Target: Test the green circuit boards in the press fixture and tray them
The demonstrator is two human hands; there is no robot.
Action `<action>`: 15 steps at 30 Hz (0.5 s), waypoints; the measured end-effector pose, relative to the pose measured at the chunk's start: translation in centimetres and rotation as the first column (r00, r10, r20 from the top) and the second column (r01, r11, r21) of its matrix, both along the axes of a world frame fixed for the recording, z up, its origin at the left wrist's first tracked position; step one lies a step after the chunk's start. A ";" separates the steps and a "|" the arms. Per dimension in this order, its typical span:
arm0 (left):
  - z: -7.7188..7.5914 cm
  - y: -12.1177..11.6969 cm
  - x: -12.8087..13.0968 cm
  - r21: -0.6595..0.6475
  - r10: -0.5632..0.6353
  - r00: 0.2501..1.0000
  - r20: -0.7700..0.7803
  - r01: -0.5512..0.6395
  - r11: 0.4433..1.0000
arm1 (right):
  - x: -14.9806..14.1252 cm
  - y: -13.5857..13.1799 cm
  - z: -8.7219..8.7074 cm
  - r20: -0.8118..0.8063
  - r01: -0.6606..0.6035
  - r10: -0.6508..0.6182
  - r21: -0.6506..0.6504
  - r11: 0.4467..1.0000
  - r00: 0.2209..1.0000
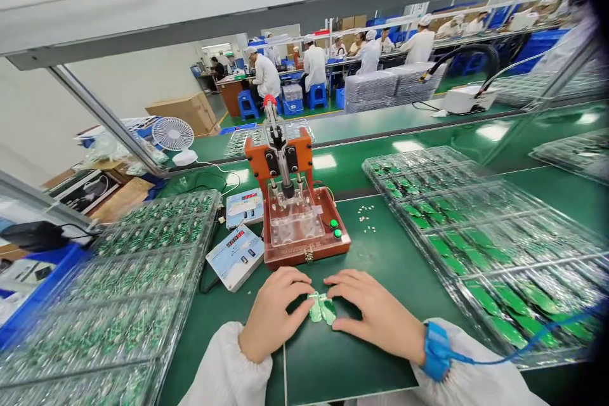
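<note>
A pair of small green circuit boards [316, 312], side by side and perhaps joined at the top, is between my hands just above the green bench mat. My left hand [278, 311] pinches the left edge with thumb and forefinger. From the other side, my right hand [373, 311] has its thumb and fingertips at the right edge; a blue wrist strap [436, 350] circles that wrist. Right behind the boards stands an orange test fixture [304, 254] with a toggle clamp [280, 158], a clear plate and two green buttons [335, 228].
Clear trays of circuit boards [137, 285] line the left; more trays with green boards [476, 254] fill the right. Two display boxes [236, 257] sit left of the fixture. Small white bits [366, 219] lie to its right. A blue cord [523, 349] trails rightward. Co-workers sit far behind.
</note>
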State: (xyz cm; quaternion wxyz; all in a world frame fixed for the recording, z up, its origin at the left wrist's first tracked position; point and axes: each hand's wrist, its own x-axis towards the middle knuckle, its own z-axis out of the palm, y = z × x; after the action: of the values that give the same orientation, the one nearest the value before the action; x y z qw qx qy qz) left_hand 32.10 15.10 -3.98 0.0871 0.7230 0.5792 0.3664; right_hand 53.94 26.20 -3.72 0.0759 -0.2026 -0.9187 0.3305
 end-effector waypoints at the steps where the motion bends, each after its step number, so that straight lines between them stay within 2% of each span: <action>1: -0.4 -0.5 0.0 -0.041 0.003 1.000 -0.008 -0.004 0.999 | -0.1 0.0 -0.1 0.015 -0.010 0.010 -0.016 1.000 1.000; 5: -1.2 -1.5 0.1 -0.151 0.025 0.998 -0.060 -0.034 0.988 | -0.4 0.0 -0.2 0.016 -0.028 0.029 -0.046 0.999 0.999; 9: -1.2 -1.3 0.3 -0.209 0.027 0.997 -0.068 -0.041 0.977 | -0.4 -0.1 -0.2 -0.021 -0.021 0.020 -0.076 0.997 1.000; 12: -1.2 -1.1 0.4 -0.217 0.019 0.999 -0.038 -0.027 0.976 | -0.5 0.9 1.2 -0.110 -0.011 -0.001 -0.117 0.993 0.994; 15: -1.1 -1.1 0.4 -0.225 0.013 1.000 -0.020 -0.018 0.974 | -1.8 3.3 3.3 -0.241 0.058 -0.055 0.004 0.998 0.969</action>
State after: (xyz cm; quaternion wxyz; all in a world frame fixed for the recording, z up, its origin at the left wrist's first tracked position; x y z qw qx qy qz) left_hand 32.50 13.98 -5.05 0.1603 0.7073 0.6233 0.2925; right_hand 52.12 29.49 -0.43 0.1971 -0.1868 -0.8984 0.3451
